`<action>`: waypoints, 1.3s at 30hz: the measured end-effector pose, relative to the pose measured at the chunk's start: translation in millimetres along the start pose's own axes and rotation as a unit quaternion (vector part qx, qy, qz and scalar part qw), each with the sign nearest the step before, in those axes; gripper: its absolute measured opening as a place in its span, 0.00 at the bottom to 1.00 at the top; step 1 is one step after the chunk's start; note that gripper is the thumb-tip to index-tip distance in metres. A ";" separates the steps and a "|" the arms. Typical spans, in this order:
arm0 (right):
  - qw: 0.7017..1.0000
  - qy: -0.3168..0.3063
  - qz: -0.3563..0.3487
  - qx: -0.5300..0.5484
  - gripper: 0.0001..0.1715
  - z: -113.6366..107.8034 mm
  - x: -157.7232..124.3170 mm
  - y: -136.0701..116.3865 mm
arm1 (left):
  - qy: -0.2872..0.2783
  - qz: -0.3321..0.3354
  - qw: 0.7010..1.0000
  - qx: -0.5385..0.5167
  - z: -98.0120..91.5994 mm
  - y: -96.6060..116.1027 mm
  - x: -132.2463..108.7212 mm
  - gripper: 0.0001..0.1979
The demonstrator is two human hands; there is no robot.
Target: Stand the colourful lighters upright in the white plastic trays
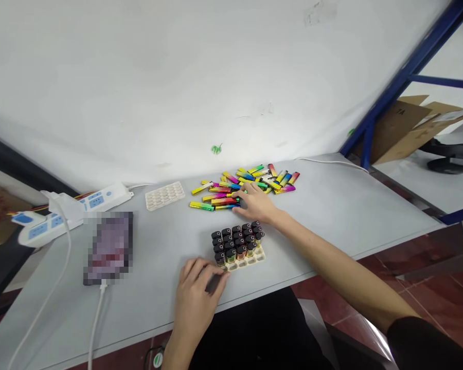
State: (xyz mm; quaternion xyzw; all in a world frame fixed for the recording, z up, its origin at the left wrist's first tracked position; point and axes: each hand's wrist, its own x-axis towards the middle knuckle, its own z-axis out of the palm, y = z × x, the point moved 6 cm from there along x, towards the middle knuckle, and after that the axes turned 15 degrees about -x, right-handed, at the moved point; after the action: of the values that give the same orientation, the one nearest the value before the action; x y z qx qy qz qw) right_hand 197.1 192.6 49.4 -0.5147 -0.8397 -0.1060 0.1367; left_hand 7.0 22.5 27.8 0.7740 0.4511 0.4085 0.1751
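My left hand rests on the table, with thumb and fingertips closed around the near left corner of a cream tray. Rows of small black-topped pieces stand upright in the tray's holes; its front row of holes shows bare. My right hand reaches over the tray to a loose pile of shiny rainbow-coloured flat tubes. Its thumb and fingers are apart over the left-middle of the pile, touching tubes there. The fingertips partly hide the tubes beneath them.
A second cream tray with bare holes lies at the back left. A white power strip and a blurred-out phone with a white cable are farther left. Behind is a white wall; a blue metal frame and cardboard boxes stand right.
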 end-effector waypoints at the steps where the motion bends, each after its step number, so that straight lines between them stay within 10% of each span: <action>1: 1.000 0.001 -0.001 0.000 0.22 6.1 0.6 -0.8 | -0.001 -0.001 1.000 0.001 -0.1 0.0 -0.1 0.03; 9: 0.968 0.100 0.090 0.214 0.12 -6.2 -15.4 15.8 | -0.012 -0.008 1.000 0.011 -0.9 1.6 0.7 0.04; 16: 0.745 0.081 0.259 0.609 0.21 4.3 -34.4 45.3 | -0.008 -0.002 1.000 0.012 -0.8 1.3 0.2 0.04; 22: 0.668 0.036 0.319 0.672 0.26 14.5 -44.0 54.7 | -0.007 -0.004 1.000 0.016 -1.9 4.0 2.7 0.04; 39: 0.604 0.000 0.363 0.710 0.27 24.2 -48.8 41.1 | -0.002 -0.010 1.000 0.020 -2.6 1.3 1.7 0.05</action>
State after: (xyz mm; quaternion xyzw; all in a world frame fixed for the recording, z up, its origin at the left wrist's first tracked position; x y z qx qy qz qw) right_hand 252.0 177.9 11.7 -0.5187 -0.3951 0.5818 0.4861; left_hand 6.1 22.9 31.0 0.7736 0.4668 0.3957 0.1644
